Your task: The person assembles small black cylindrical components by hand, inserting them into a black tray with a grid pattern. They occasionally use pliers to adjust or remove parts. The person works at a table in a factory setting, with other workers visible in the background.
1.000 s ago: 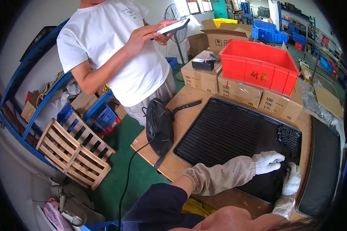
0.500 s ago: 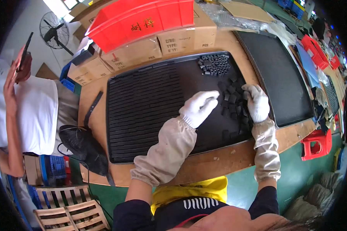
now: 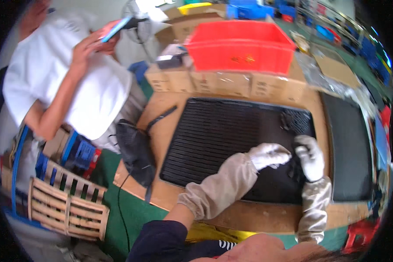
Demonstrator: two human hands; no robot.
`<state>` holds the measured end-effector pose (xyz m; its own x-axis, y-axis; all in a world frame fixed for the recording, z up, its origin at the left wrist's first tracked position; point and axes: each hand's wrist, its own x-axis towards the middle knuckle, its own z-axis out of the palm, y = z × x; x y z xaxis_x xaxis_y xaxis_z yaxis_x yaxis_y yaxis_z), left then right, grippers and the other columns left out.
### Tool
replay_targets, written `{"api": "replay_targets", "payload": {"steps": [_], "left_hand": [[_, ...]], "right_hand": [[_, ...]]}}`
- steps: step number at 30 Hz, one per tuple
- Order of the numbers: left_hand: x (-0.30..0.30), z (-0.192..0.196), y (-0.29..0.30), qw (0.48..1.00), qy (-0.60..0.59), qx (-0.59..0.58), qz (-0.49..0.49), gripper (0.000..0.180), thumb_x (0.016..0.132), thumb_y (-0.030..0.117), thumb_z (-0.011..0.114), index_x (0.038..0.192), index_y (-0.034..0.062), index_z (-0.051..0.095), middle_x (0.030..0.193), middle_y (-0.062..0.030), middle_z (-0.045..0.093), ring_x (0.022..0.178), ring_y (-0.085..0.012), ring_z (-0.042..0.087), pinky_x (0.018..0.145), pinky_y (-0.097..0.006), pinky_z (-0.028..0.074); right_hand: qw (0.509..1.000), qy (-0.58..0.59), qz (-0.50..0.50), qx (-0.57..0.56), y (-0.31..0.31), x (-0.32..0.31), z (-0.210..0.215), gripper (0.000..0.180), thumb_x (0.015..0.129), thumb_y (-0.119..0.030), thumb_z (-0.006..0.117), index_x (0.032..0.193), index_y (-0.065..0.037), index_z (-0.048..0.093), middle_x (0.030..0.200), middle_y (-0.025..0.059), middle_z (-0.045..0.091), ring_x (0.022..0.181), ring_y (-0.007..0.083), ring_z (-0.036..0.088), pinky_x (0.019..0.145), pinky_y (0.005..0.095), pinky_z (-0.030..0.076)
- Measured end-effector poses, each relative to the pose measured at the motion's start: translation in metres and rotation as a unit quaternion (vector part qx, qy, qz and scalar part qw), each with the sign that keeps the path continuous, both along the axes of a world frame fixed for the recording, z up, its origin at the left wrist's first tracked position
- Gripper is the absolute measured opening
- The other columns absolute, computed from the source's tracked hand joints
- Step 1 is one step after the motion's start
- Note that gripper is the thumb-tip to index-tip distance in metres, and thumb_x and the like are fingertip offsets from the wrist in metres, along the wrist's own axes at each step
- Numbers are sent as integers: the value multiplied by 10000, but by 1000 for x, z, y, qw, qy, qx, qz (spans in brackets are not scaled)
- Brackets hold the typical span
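Right of centre in the frame, I'm seeing the left hand (image 3: 269, 156) and right hand (image 3: 310, 160), both half-curled, over the black tray (image 3: 270, 126). Blur is stopping me from telling whether either is gripping anything. Black pieces (image 3: 295, 169) are lying between them.

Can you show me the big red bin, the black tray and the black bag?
Red bin (image 3: 241, 51), head view: on its front wall.
Black tray (image 3: 272, 125), head view: on a bare part of its floor.
Black bag (image 3: 136, 150), head view: on the middle of its body.
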<state>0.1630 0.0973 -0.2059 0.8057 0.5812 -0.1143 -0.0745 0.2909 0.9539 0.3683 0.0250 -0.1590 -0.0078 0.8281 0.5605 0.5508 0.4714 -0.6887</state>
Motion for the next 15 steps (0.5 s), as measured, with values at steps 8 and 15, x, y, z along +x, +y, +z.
{"api": "replay_targets", "payload": {"steps": [8, 15], "left_hand": [[7, -2, 4, 993, 42, 96, 59, 371, 893, 282, 748, 1171, 50, 663, 1027, -26, 697, 910, -119, 636, 756, -285, 552], [5, 13, -3, 980, 85, 155, 93, 363, 868, 288, 740, 1149, 63, 693, 929, -42, 711, 759, -114, 643, 715, -279, 531]], "right_hand": [[893, -351, -271, -72, 70, 89, -98, 335, 891, -140, 629, 1205, -70, 533, 1088, 197, 610, 982, 415, 607, 841, 509, 497], [908, -311, -267, -81, 87, 89, -112, 255, 913, -121, 617, 1144, -34, 552, 1064, 206, 612, 964, 419, 598, 843, 508, 486]]}}
